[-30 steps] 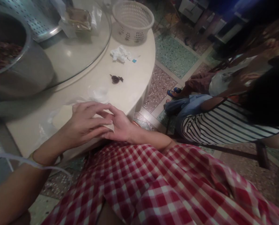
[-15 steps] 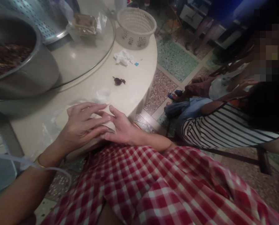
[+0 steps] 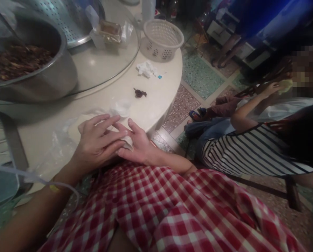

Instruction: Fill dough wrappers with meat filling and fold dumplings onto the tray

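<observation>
Both hands meet over the near edge of a cream table (image 3: 156, 105). My right hand (image 3: 139, 144) is turned palm up and cupped around a soft white piece of dough (image 3: 127, 141), its thumb side spread out. Across it lies my left hand (image 3: 100, 140), fingers stretched and apart, its fingertips over the dough and the right palm. Most of the dough is hidden under the fingers. Just behind the left hand, clear plastic film (image 3: 60, 140) and a pale flat sheet (image 3: 76, 127) lie on the table.
A metal pot (image 3: 64, 78) of brown chopped filling stands at left, near a glass turntable (image 3: 106, 77). Farther off are a white plastic basket (image 3: 163, 35), crumpled tissue (image 3: 146, 69) and a dark wrapper (image 3: 140, 93). Seated people, one in a striped shirt (image 3: 243, 150), are at right.
The view has shifted slightly, so the table things appear farther right. My hands keep nearly the same pose around the dough. A seated person now holds a pale green thing up.
</observation>
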Motion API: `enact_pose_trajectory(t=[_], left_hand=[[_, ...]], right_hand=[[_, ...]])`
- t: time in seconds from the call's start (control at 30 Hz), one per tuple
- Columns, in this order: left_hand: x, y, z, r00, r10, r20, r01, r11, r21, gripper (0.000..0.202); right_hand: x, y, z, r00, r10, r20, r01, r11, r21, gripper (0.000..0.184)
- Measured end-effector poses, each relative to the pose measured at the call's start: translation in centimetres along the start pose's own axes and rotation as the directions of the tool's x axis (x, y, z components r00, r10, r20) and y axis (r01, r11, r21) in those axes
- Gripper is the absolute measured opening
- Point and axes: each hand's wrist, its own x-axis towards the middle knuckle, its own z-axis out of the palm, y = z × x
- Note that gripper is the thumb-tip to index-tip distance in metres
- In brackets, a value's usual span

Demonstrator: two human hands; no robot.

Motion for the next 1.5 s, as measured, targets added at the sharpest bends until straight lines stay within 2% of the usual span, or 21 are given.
enact_pose_trajectory(t=[0.23,0.4,0.67,0.83,0.97,1.07,1.17,1.3,1.43,1.5], left_hand=[[-0.5,0.3,0.6,1.0,0.005,0.027,-0.005,1.0,-0.003,0.006],[-0.8,-0.1,0.3,0.998,-0.064,0.022,0.064,0.998,0.005,0.017],[-1.3,0.5,0.3,0.988,-0.144,-0.061,0.15,0.983,0.109,0.015],[-1.6,1.3,0.8,0.986,-0.116,-0.124,0.138,0.972,0.191,0.01],[-1.9,1.3,0.5,0.976,-0.189,-0.107,0.205,0.966,0.16,0.018],[-1.9,1.3,0.3,0.977,-0.171,-0.131,0.191,0.969,0.158,0.013],[-1.6,1.5,0.5,0.978,-0.18,-0.109,0.196,0.967,0.162,0.01],[-1.5,1.7,0.9,0.981,-0.128,-0.147,0.152,0.975,0.164,0.01],[-2.0,1.2,0.7,0.973,-0.186,-0.136,0.207,0.965,0.159,0.021],[-2.2,1.0,0.5,0.969,-0.19,-0.16,0.214,0.965,0.153,0.016]], right_hand=[[0.5,0.3,-0.4,1.0,0.008,-0.022,-0.009,0.999,-0.035,0.057],[0.2,0.3,0.1,0.999,-0.024,-0.038,0.024,1.0,-0.001,0.058],[0.6,0.9,-0.5,0.995,-0.092,-0.038,0.092,0.996,-0.014,0.054],[1.1,1.3,-1.0,0.988,-0.154,-0.008,0.154,0.986,-0.063,0.062],[0.9,1.2,-0.7,0.978,-0.206,-0.031,0.202,0.973,-0.109,0.06],[0.7,1.2,-0.6,0.98,-0.197,-0.017,0.195,0.978,-0.074,0.06],[0.8,1.3,-0.8,0.983,-0.182,-0.011,0.181,0.98,-0.081,0.059],[1.2,1.5,-1.2,0.976,-0.218,-0.002,0.217,0.971,-0.103,0.06],[1.2,1.6,-1.0,0.959,-0.283,0.011,0.283,0.956,-0.081,0.061],[1.1,1.7,-0.7,0.958,-0.286,0.016,0.287,0.956,-0.054,0.062]])
